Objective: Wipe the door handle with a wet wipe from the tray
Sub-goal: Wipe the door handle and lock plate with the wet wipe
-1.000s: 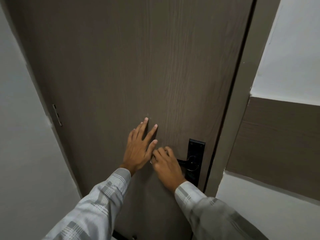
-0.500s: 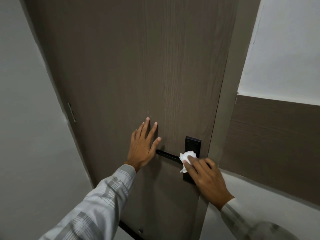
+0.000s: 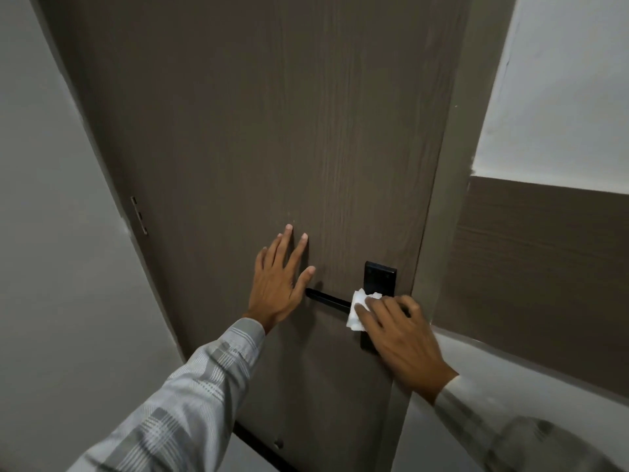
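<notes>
A black lever door handle (image 3: pixel 328 298) juts left from a black backplate (image 3: pixel 380 277) on the brown wood-grain door (image 3: pixel 258 131). My right hand (image 3: pixel 400 338) presses a crumpled white wet wipe (image 3: pixel 358 310) against the handle where it meets the plate, hiding the plate's lower half. My left hand (image 3: pixel 277 284) lies flat on the door with its fingers spread, just left of the handle's free end. No tray is in view.
The door frame (image 3: pixel 442 206) runs down right of the plate. Beyond it stands a white wall with a brown panel (image 3: pixel 544 267). A grey wall (image 3: pixel 51 267) is on the left, and a metal hinge (image 3: pixel 139 216) sits on the door's left edge.
My right hand has slid along the handle from its free end to the backplate, and the wipe now shows. The left hand has stayed flat on the door.
</notes>
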